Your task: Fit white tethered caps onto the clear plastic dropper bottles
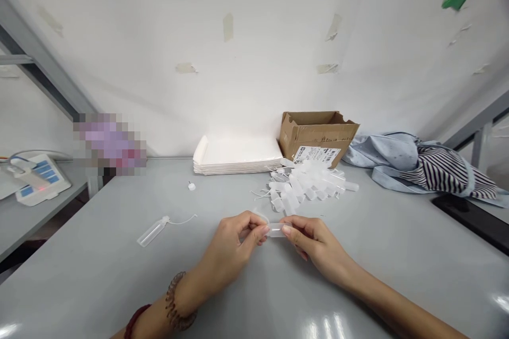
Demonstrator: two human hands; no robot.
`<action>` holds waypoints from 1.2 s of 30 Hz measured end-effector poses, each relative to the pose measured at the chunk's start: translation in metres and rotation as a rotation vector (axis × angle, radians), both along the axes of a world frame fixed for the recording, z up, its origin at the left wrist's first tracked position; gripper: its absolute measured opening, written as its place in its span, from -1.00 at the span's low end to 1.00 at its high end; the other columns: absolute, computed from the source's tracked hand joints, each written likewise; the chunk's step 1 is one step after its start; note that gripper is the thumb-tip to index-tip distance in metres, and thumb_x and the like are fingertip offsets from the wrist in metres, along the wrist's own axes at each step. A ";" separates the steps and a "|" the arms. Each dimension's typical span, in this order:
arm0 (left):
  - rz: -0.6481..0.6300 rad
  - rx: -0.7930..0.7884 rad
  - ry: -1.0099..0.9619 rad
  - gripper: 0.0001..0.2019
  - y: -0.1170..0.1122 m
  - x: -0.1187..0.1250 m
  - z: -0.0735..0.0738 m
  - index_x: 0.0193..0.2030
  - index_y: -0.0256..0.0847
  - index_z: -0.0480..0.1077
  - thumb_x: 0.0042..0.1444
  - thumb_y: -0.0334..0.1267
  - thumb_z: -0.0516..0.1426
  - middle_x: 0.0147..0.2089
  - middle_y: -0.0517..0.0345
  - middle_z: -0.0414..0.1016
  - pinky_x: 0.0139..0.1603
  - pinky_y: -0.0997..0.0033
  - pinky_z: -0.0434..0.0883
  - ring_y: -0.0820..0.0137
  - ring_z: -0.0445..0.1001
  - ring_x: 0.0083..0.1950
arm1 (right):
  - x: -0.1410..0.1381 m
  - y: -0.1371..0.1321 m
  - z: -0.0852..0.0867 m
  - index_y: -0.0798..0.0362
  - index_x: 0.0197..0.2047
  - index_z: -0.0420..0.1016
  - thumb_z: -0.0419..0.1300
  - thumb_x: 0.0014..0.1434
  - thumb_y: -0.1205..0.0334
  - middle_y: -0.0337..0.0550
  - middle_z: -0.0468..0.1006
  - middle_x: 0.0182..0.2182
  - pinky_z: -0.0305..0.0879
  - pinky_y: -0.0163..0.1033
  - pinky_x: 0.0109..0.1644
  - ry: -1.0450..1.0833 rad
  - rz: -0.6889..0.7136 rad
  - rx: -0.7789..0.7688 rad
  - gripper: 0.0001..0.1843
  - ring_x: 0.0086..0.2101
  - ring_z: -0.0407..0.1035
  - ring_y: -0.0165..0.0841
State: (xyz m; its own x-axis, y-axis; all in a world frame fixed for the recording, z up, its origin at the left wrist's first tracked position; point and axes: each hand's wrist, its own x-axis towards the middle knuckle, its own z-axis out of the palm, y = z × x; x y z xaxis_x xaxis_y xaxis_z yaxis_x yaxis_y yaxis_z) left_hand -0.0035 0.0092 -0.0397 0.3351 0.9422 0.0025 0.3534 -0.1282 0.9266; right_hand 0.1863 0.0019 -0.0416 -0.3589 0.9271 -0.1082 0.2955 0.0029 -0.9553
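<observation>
Between my two hands, over the middle of the grey table (254,296), lies a small translucent plastic tube (275,230) held level. My left hand (240,238) pinches its left end, where a thin strap loops up. The fingers of my right hand (308,241) are closed on its right end. My fingertips hide both ends. Just beyond my hands is a heap of similar translucent tubes (306,183), several with thin straps. A single tube (153,231) with a trailing strap lies apart to the left. Farther back sits a small white cap (191,186).
A stack of white padded envelopes (238,156) lies against the wall, beside an open cardboard box (318,135). To the right are bundled blue and striped cloth (421,161) and a black phone (473,220). A white device (43,180) stands on a side table at left.
</observation>
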 end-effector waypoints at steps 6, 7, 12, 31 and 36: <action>0.015 0.201 0.157 -0.81 0.007 -0.007 0.007 -0.33 -0.17 0.45 0.17 -0.19 0.05 -0.34 0.18 0.54 -0.23 0.45 0.36 0.37 0.46 -0.29 | 0.008 0.005 0.002 0.09 -0.36 0.49 0.02 0.22 0.03 -0.29 0.26 -0.63 0.11 -0.34 -0.51 -0.125 -0.096 0.306 -0.65 -0.57 0.17 -0.45; 0.053 0.256 0.203 -0.81 0.011 -0.012 0.009 -0.33 -0.17 0.44 0.17 -0.20 0.04 -0.33 0.17 0.54 -0.23 0.45 0.35 0.37 0.46 -0.29 | 0.011 0.008 0.002 0.09 -0.34 0.50 0.04 0.21 0.05 -0.26 0.32 -0.61 0.15 -0.32 -0.49 -0.162 -0.153 0.431 -0.67 -0.56 0.21 -0.42; 0.389 0.482 0.494 -0.80 0.042 -0.054 0.018 -0.20 -0.20 0.40 0.17 -0.21 0.00 -0.14 0.07 0.49 -0.17 0.36 0.36 0.27 0.42 -0.17 | 0.029 0.025 -0.005 0.09 -0.24 0.49 0.14 0.15 0.07 -0.26 0.37 -0.59 0.23 -0.29 -0.46 -0.239 -0.503 0.749 -0.74 -0.57 0.22 -0.42; 0.406 0.321 0.655 -0.79 0.076 -0.110 -0.005 -0.34 -0.20 0.51 -0.03 -0.35 0.04 -0.29 -0.06 0.56 -0.18 0.25 0.36 0.11 0.50 -0.19 | 0.012 0.086 0.011 0.05 -0.29 0.36 0.05 0.19 0.16 0.02 0.43 -0.20 0.24 -0.22 -0.41 -0.637 -0.398 1.118 -0.84 -0.22 0.35 -0.19; 0.456 0.259 0.553 -0.82 0.079 -0.121 0.003 -0.35 -0.16 0.51 -0.09 -0.25 0.11 -0.40 0.06 0.56 -0.22 0.29 0.37 0.17 0.51 -0.28 | -0.018 0.052 0.009 0.08 -0.24 0.35 0.02 0.20 0.32 0.09 0.37 -0.17 0.28 -0.08 -0.20 -0.556 -0.200 1.208 -0.90 -0.18 0.30 -0.18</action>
State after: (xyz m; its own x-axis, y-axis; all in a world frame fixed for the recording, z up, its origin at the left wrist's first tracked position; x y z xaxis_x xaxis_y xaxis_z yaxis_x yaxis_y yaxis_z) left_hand -0.1249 0.0883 -0.0367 -0.0705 0.9797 0.1874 0.8277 -0.0474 0.5591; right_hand 0.1679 0.0540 -0.0330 -0.3830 0.5757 0.7225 0.7349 0.6637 -0.1393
